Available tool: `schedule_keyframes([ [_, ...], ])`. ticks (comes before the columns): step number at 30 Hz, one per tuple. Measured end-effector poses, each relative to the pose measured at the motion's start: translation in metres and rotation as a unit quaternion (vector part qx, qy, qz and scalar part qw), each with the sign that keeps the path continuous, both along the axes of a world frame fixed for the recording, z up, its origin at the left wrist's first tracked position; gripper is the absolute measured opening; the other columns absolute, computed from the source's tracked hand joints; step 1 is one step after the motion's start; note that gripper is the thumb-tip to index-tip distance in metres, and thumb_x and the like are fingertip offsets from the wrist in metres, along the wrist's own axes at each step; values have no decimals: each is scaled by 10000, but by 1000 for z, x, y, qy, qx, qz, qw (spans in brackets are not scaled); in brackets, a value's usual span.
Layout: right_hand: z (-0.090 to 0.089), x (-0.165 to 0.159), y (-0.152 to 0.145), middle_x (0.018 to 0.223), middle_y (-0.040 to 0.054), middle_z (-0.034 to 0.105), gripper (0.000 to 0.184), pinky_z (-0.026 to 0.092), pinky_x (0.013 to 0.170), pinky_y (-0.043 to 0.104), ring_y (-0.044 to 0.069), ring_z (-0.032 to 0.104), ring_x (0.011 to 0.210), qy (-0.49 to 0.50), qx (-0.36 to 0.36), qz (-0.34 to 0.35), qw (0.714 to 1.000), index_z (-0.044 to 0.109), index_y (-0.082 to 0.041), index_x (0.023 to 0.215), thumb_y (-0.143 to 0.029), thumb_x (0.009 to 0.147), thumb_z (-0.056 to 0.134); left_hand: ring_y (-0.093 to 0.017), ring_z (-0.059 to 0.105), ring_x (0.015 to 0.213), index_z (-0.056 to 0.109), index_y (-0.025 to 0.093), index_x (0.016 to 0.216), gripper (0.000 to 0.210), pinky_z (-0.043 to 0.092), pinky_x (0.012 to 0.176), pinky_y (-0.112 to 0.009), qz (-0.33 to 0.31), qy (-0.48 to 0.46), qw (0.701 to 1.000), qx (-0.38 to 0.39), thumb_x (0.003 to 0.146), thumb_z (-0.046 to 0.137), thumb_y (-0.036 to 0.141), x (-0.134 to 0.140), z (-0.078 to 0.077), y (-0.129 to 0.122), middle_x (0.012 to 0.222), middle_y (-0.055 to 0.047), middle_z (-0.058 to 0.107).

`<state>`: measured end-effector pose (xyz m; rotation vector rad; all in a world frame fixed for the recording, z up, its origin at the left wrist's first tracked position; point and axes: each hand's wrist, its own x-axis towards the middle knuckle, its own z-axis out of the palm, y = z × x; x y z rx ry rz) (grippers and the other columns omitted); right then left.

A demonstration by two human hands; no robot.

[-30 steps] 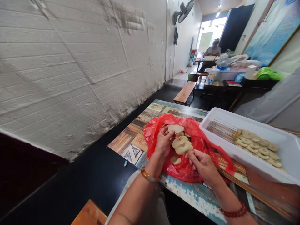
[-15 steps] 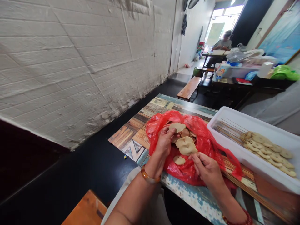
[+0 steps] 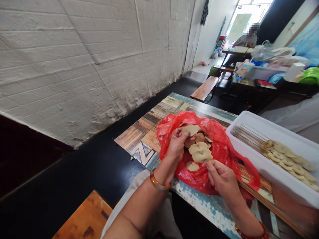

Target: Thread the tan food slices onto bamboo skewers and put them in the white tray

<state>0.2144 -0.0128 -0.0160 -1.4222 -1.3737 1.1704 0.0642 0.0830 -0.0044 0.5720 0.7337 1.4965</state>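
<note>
Over an opened red plastic bag (image 3: pixel 224 146), my left hand (image 3: pixel 176 146) pinches a thin, pale, rounded slice (image 3: pixel 191 129) between thumb and fingers. My right hand (image 3: pixel 221 174) is closed at the lower edge of two pale slices (image 3: pixel 201 154) threaded on a thin skewer, its fingers gripping the skewer's near end, mostly hidden. The skewer's far end points toward the slice in my left hand. Under both hands lie more slices in the bag, some pale and some browner. One loose slice (image 3: pixel 192 166) rests on the red plastic nearest me.
Right of the bag stands a white plastic tub (image 3: pixel 251 116) with several filled skewers (image 3: pixel 286 154). Bare sticks (image 3: pixel 271 202) lie along the patterned table (image 3: pixel 147 132). A wooden stool (image 3: pixel 84 215) is at lower left, a bench (image 3: pixel 205 89) beyond. Another person (image 3: pixel 245 40) sits far back.
The view has shifted slightly, so the room appears a little displaced. Both hands keep their grips on the slice and the skewer, with almost no movement relative to the bag.
</note>
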Motion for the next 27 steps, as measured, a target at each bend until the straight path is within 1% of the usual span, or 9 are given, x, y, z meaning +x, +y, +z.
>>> schedule_keyframes([
  [6, -1, -1, 0, 385, -79, 404, 387, 266, 363, 220, 87, 344, 332, 9, -8, -1, 1000, 595, -190, 815, -567, 852, 514, -156, 664, 674, 579, 161, 854, 371, 507, 622, -266, 8, 9, 1000, 9, 592, 793, 315, -1, 0, -1, 820, -18, 662],
  [14, -1, 0, 1, 377, -74, 410, 361, 273, 364, 212, 86, 356, 336, 22, -1, -3, 1000, 606, -190, 805, -541, 850, 533, -159, 667, 679, 592, 158, 844, 366, 511, 625, -264, 9, 20, 1000, 4, 586, 796, 320, 0, 5, -4, 814, -25, 682],
  [18, -2, 1, 0, 387, -75, 411, 347, 278, 372, 213, 89, 359, 344, 17, -3, -4, 1000, 603, -192, 817, -528, 861, 526, -161, 668, 688, 596, 157, 844, 363, 514, 620, -264, 9, 26, 1000, 5, 587, 796, 318, 0, 5, -4, 828, -31, 687],
  [27, -2, -1, 1, 397, -84, 397, 365, 287, 379, 208, 86, 355, 351, 29, -1, -12, 1000, 599, -179, 828, -532, 865, 517, -136, 645, 675, 612, 158, 821, 314, 513, 625, -248, 5, 39, 998, 41, 613, 787, 315, 1, 3, -5, 815, -19, 672],
])
